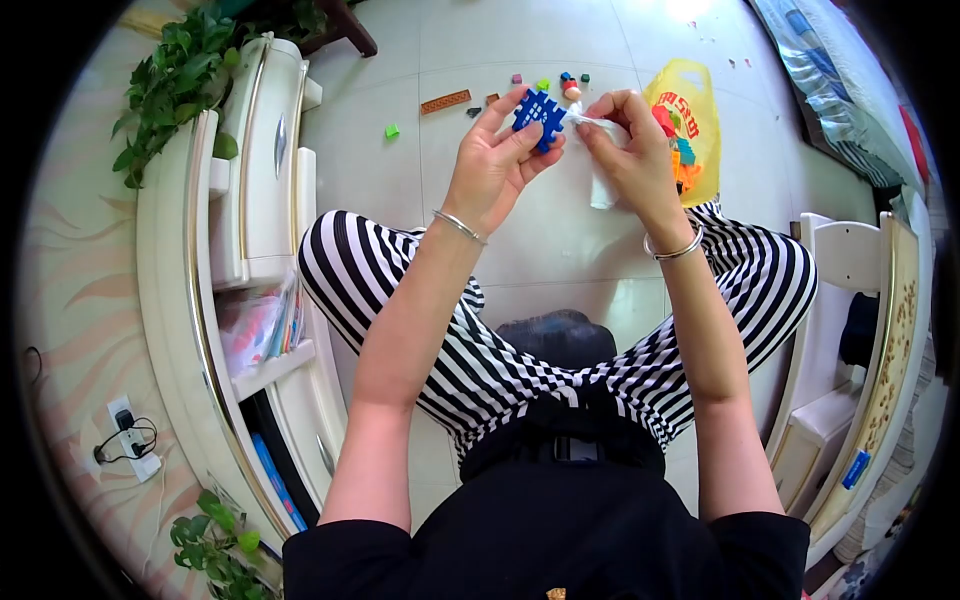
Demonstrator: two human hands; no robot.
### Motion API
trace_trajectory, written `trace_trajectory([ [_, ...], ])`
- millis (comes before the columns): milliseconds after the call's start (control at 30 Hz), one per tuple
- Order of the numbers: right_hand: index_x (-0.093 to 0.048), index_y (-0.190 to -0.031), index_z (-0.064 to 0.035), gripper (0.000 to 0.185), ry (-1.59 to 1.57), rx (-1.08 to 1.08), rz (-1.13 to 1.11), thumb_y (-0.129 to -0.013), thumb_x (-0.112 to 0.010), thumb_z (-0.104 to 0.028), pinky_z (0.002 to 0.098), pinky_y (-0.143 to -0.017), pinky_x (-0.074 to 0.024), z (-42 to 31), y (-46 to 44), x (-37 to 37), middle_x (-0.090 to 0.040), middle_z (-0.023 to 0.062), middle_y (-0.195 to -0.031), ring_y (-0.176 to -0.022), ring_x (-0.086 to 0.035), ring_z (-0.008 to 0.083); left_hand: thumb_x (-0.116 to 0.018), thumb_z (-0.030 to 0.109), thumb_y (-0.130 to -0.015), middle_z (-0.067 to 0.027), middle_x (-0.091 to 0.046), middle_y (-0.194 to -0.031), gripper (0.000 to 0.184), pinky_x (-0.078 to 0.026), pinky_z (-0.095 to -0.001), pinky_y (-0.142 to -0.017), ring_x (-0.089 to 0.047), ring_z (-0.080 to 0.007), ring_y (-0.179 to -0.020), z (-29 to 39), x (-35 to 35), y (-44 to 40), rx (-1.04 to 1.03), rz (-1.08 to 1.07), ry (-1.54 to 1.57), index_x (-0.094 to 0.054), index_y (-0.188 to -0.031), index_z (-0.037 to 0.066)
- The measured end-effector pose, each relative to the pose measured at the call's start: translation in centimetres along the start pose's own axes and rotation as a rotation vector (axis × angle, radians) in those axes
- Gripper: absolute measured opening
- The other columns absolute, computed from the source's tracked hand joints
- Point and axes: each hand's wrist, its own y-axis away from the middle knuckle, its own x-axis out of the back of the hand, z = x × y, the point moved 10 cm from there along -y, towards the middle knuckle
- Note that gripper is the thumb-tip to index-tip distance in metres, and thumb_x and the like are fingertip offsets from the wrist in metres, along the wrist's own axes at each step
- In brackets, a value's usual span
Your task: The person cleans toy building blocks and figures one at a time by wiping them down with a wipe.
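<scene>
Grip, L: L hand has blue pc pinched btwn thumb and fingers, secure as far as seen. Grip, R: R hand has white tissue (or thin cloth, can't tell) pinched at fingertips, one end hanging loose below. Location: blue pc is held up in front of the body, above the tiled floor, w/ the tissue's twisted tip at its R-hand edge; actual contact n/c at this res. Step in hand, in my judgement: working tissue tip along that edge. Rec: brace pc firmly w/ L thumb, nr the edge being worked; pinch tissue short so the tip stays stiff; use light strokes, one notch at a time; turn pc in L fingers rather than twisting R wrist; hold loose end clear of the yellow bag just beside R hand. Condition of pc: deep blue, flat, squarish, notched teeth round the rim, lattice of small openings in the middle; prob. rigid plastic. Part is behind L thumb; no cracks visible, fine dirt can't be judged.
</scene>
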Motion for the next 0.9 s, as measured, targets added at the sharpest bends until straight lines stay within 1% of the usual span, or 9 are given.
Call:
trace_trajectory([
  [67,-0.052,-0.091,-0.0015,0.016,-0.071,0.096,-0.039,-0.079,-0.063,-0.004,0.0278,-0.079,-0.0485,-1.5,0.3,-0.7,-0.061,0.0068,-0.085,-0.086,-0.062,0.0159,-0.054,0.005,-0.092,-0.0060,-0.061,-0.103,0.039,-0.054,-0.0304,-0.082,-0.062,-0.0169,-0.091,-0.8,-0.1,0.1,0.051,-0.027,0.023,-0.046,-0.130,0.009],
  [233,-0.051,-0.092,-0.0001,0.016,-0.132,0.046,0.005,-0.079,-0.061,-0.002,0.0279,-0.079,-0.0488,-1.1,0.1,-1.1,-0.060,0.0075,-0.086,-0.086,-0.062,0.0164,-0.053,0.016,-0.094,-0.0056,-0.059,-0.107,0.035,-0.052,-0.0311,-0.080,-0.059,-0.0153,-0.096,-1.8,-1.4,0.4,0.132,-0.126,-0.008,-0.047,-0.126,0.003],
  [400,-0.052,-0.093,-0.0020,0.017,0.048,0.170,0.004,-0.078,-0.060,-0.001,0.0294,-0.072,-0.0494,-2.9,0.1,-1.2,-0.060,0.0089,-0.083,-0.079,-0.063,0.0204,-0.054,0.030,-0.094,-0.0033,-0.057,-0.105,0.039,-0.051,-0.0313,-0.081,-0.058,-0.0131,-0.093,-1.1,-3.3,0.9,0.100,-0.228,-0.114,-0.050,-0.121,0.002],
  [600,-0.053,-0.093,-0.0025,0.017,0.225,0.235,-0.001,-0.077,-0.061,-0.003,0.0314,-0.069,-0.0493,-3.7,-0.4,-0.9,-0.061,0.0108,-0.085,-0.077,-0.063,0.0252,-0.051,0.030,-0.093,-0.0057,-0.059,-0.102,0.037,-0.053,-0.0341,-0.081,-0.061,-0.0159,-0.090,-1.3,-2.2,0.4,0.159,-0.209,-0.042,-0.050,-0.117,0.002],
  [700,-0.053,-0.092,-0.0027,0.015,0.030,0.210,-0.058,-0.078,-0.060,-0.003,0.0324,-0.069,-0.0499,-4.6,-0.6,-1.1,-0.062,0.0112,-0.086,-0.078,-0.063,0.0262,-0.051,0.028,-0.091,-0.0075,-0.059,-0.102,0.037,-0.054,-0.0359,-0.081,-0.063,-0.0180,-0.088,-0.7,-2.3,0.5,0.124,-0.205,-0.116,-0.050,-0.117,0.002],
  [767,-0.054,-0.091,-0.0028,0.014,0.077,0.253,-0.119,-0.079,-0.059,-0.004,0.0330,-0.068,-0.0506,-5.0,-0.9,-1.2,-0.064,0.0115,-0.087,-0.078,-0.064,0.0261,-0.051,0.029,-0.091,-0.0077,-0.059,-0.103,0.038,-0.053,-0.0365,-0.082,-0.062,-0.0184,-0.089,-0.7,-2.6,0.6,0.139,-0.219,-0.113,-0.049,-0.118,0.002],
  [833,-0.054,-0.090,-0.0024,0.013,0.086,0.010,-0.132,-0.078,-0.060,-0.005,0.0325,-0.068,-0.0510,-2.5,-1.7,-0.8,-0.065,0.0120,-0.088,-0.078,-0.065,0.0258,-0.051,0.029,-0.091,-0.0079,-0.059,-0.104,0.040,-0.052,-0.0372,-0.084,-0.062,-0.0188,-0.091,-0.5,-2.9,0.5,0.145,-0.226,-0.110,-0.049,-0.119,0.001],
  [867,-0.054,-0.090,-0.0024,0.013,0.310,0.209,-0.052,-0.079,-0.059,-0.005,0.0321,-0.067,-0.0511,-4.0,-1.8,0.1,-0.066,0.0119,-0.091,-0.079,-0.066,0.0246,-0.051,0.031,-0.090,-0.0090,-0.057,-0.111,0.043,-0.049,-0.0376,-0.088,-0.059,-0.0187,-0.098,-0.3,-2.9,0.4,0.142,-0.211,-0.060,-0.048,-0.121,0.002],
  [900,-0.054,-0.090,-0.0024,0.013,0.308,0.209,-0.057,-0.079,-0.059,-0.005,0.0321,-0.067,-0.0511,-4.2,-1.7,0.0,-0.066,0.0119,-0.091,-0.079,-0.066,0.0246,-0.051,0.034,-0.090,-0.0101,-0.056,-0.117,0.046,-0.046,-0.0381,-0.091,-0.056,-0.0187,-0.104,-0.3,-2.8,0.4,0.141,-0.195,-0.008,-0.047,-0.124,0.002],
])
